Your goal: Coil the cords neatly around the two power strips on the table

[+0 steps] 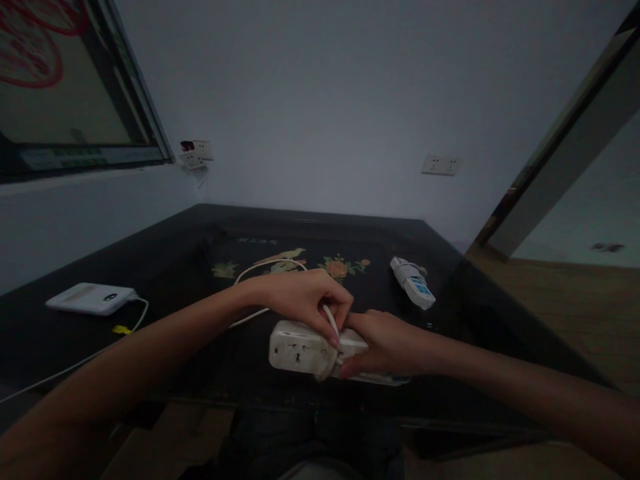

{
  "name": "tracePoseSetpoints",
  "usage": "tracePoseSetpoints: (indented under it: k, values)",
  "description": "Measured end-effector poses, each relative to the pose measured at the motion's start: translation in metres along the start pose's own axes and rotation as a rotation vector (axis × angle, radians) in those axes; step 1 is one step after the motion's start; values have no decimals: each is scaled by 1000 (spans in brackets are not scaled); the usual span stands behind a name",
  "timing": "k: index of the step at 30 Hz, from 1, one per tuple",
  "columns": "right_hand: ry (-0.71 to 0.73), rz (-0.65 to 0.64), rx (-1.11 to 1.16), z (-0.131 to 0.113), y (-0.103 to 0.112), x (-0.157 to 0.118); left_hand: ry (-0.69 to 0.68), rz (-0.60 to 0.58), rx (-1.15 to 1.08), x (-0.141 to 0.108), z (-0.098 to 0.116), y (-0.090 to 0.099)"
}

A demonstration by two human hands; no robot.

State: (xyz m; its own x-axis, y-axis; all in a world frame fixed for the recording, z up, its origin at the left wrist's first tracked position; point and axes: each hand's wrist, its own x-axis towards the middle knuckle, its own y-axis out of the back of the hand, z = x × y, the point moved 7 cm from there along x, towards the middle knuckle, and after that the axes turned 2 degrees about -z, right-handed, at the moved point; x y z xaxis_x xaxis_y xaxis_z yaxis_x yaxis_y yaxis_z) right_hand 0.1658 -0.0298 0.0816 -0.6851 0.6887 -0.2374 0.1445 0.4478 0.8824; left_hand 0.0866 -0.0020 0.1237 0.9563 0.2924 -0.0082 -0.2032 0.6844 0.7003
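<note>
A white power strip [296,348] is held near the front edge of the black table, its sockets facing up at the left end. My right hand [385,343] is wrapped round its right part, thumb across the top. Pinched in my left hand [310,300] is the strip's white power cord [329,317], just above the strip. Some of the cord is looped round the strip's middle. The loose part [270,263] curves over the tabletop behind my left hand. The cord's far end is hidden.
On the right lies another white power strip [413,283], its cord wound round it. At the left, a white power bank-like device [93,299] has a thin cable [145,313] attached. The black table [305,227] meets a wall with sockets [441,165]. A window [80,87] is at left.
</note>
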Motion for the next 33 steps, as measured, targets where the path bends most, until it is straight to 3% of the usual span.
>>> tracePoseSetpoints:
  k: [9,14,20,28,33]
  values:
    - [62,23,-108,-13,6,-1,10,-54,-185,-4,-8,1]
    - [10,77,-66,-10,9,-4,47,26,-285,-13,-16,10]
    - [87,34,9,-18,6,-4,103,-63,-429,-13,-18,-2]
    - [94,68,-40,-18,5,-1,69,-70,-380,-7,-6,-3]
    - [115,91,-40,-19,5,-3,79,-77,-412,-10,-11,-2]
